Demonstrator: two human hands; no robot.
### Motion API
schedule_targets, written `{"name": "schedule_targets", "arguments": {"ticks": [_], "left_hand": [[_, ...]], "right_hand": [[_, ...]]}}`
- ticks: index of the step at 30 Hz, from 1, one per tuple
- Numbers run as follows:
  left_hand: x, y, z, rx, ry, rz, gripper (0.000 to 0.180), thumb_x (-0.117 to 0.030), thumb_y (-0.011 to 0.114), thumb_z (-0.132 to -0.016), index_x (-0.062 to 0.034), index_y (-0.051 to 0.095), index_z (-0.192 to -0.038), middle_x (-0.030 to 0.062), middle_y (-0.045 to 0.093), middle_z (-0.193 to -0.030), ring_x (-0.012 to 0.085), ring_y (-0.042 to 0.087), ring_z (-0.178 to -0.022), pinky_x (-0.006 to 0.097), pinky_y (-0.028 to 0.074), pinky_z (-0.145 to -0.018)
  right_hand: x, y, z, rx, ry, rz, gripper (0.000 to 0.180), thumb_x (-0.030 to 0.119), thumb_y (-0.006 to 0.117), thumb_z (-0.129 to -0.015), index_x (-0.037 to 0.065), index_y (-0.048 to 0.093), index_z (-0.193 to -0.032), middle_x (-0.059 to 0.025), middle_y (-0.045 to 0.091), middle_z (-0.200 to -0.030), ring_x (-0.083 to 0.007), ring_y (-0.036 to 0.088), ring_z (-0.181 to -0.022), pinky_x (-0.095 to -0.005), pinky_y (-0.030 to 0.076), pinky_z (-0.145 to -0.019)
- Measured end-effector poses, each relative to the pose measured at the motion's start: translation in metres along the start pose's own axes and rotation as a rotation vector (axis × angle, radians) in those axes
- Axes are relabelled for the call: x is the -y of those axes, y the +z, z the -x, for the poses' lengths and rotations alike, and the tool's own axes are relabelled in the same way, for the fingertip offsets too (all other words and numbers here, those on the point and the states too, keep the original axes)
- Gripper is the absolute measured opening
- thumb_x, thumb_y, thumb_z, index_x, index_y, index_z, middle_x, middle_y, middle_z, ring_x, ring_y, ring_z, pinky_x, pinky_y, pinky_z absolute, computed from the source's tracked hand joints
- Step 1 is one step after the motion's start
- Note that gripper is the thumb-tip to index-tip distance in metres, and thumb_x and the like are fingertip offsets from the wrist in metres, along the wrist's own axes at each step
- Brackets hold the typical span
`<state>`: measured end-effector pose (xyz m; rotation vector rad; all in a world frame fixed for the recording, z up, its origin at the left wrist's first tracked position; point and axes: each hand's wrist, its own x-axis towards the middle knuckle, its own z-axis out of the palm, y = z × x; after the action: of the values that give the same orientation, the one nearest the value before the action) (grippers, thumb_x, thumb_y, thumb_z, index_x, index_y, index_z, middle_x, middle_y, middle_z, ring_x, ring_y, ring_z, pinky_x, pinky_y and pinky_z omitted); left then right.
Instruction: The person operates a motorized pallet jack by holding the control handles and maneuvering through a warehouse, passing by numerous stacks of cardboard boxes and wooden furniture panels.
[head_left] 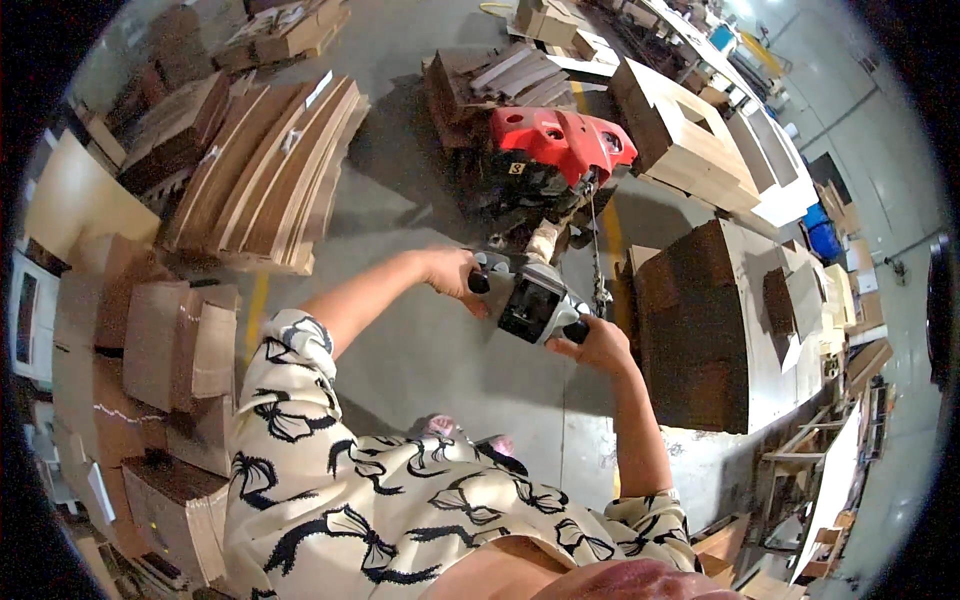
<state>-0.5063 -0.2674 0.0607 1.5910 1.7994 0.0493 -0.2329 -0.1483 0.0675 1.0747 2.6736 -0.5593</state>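
Note:
A red and black electric pallet truck [562, 142] stands ahead of me, its tiller reaching back toward my body. At the tiller's end is a grey and black control handle [532, 306] with a grip on each side. My left hand [456, 277] is closed around the left grip, its thumb lying below. Around the right grip my right hand [600, 346] is closed too, with the thumb along the near side. Both arms are stretched forward. A tape-wrapped part of the tiller shaft [543, 242] shows between the handle and the red cover.
Stacked brown boards [280, 170] lie to the left. Cartons [165, 340] stand close on my left. A large brown box stack [695, 330] is close on the right, with a pale wooden crate [690, 135] beyond it. Yellow lines [258, 310] mark the grey floor.

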Motion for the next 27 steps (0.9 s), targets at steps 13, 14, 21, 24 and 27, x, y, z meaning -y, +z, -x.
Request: {"name": "schedule_targets", "arguments": {"ticks": [13, 14, 21, 24, 27], "left_hand": [[0.033, 0.029, 0.026, -0.047, 0.050, -0.068, 0.069, -0.070, 0.070, -0.053, -0.0082, 0.065, -0.083, 0.0094, 0.065, -0.078, 0.0272, 0.062, -0.075, 0.038, 0.048, -0.066], [0.032, 0.030, 0.030, -0.053, 0.069, -0.048, 0.069, -0.069, 0.070, -0.053, -0.0081, 0.065, -0.083, 0.0096, 0.066, -0.079, 0.0270, 0.062, -0.076, 0.038, 0.049, -0.067], [0.048, 0.046, 0.022, 0.013, 0.000, 0.059, 0.064, -0.064, 0.073, -0.055, -0.0092, 0.066, -0.087, 0.0094, 0.067, -0.084, 0.0257, 0.062, -0.078, 0.038, 0.049, -0.070], [0.059, 0.046, 0.002, -0.009, 0.063, 0.122, 0.058, -0.057, 0.076, -0.058, -0.0090, 0.066, -0.089, 0.0091, 0.067, -0.086, 0.0236, 0.062, -0.076, 0.037, 0.048, -0.069], [0.049, 0.041, -0.011, -0.016, 0.155, 0.236, 0.054, -0.057, 0.076, -0.058, -0.0074, 0.064, -0.076, 0.0028, 0.056, -0.062, 0.0155, 0.052, -0.053, 0.030, 0.041, -0.045]], "right_hand": [[0.023, 0.044, 0.009, -0.008, -0.028, -0.139, 0.069, 0.066, 0.070, -0.058, 0.009, 0.064, -0.097, -0.0134, 0.064, -0.076, -0.0291, 0.063, -0.075, -0.0372, 0.048, -0.067], [0.024, 0.047, 0.010, -0.005, -0.029, -0.138, 0.069, 0.066, 0.070, -0.058, 0.009, 0.064, -0.097, -0.0134, 0.064, -0.076, -0.0291, 0.063, -0.075, -0.0372, 0.048, -0.067], [0.031, 0.053, 0.003, -0.027, -0.025, -0.056, 0.072, 0.069, 0.069, -0.056, 0.009, 0.064, -0.096, -0.0138, 0.064, -0.073, -0.0305, 0.064, -0.075, -0.0381, 0.049, -0.067], [0.029, 0.038, -0.004, -0.019, -0.028, -0.008, 0.071, 0.068, 0.068, -0.057, 0.008, 0.064, -0.094, -0.0157, 0.066, -0.080, -0.0321, 0.064, -0.080, -0.0396, 0.049, -0.070], [0.025, 0.015, -0.006, 0.031, -0.014, 0.027, 0.071, 0.069, 0.067, -0.058, 0.008, 0.065, -0.096, -0.0152, 0.066, -0.085, -0.0318, 0.063, -0.083, -0.0390, 0.050, -0.071]]}}
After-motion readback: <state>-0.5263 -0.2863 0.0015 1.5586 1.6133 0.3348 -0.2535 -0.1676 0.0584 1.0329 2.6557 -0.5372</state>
